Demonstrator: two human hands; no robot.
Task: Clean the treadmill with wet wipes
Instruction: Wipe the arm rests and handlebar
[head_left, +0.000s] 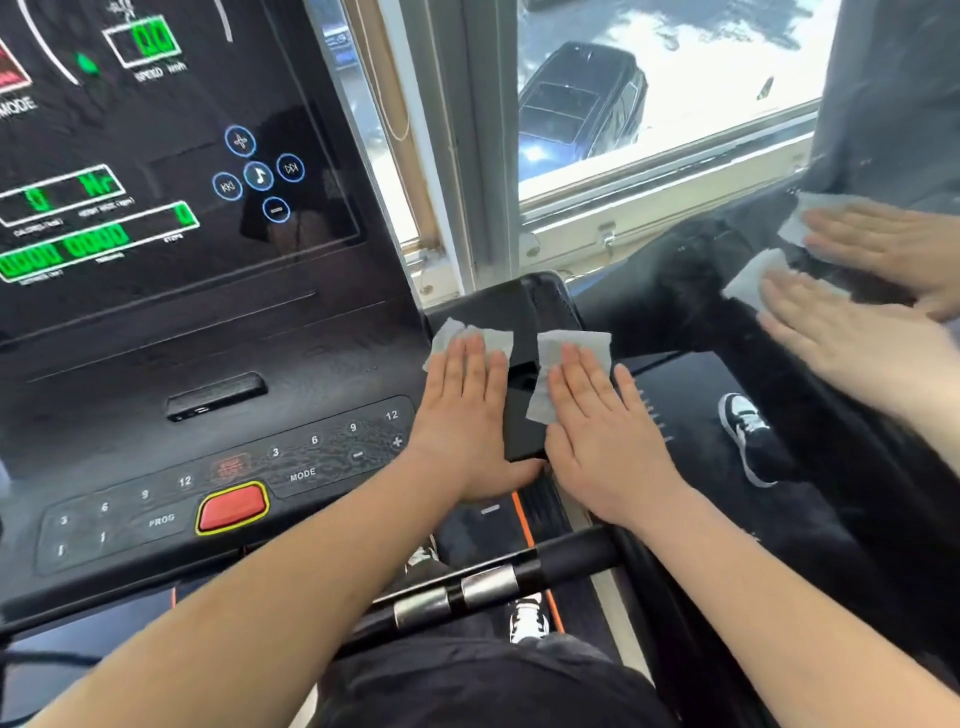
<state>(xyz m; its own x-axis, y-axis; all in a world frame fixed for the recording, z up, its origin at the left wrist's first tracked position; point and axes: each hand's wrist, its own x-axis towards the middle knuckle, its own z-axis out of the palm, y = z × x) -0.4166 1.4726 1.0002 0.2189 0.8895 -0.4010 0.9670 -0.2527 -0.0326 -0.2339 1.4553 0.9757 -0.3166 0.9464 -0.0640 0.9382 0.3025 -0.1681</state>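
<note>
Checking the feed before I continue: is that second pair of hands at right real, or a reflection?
Head view: a reflection; the glossy panel mirrors the left hand, right hand and their wipes. Head view: the window is blown out by daylight, and the console screen shows faint glare.

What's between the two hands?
Head view: only a bare glossy black treadmill panel lies between the left hand and right hand.

Glossy blk plastic console (332, 358)
</note>
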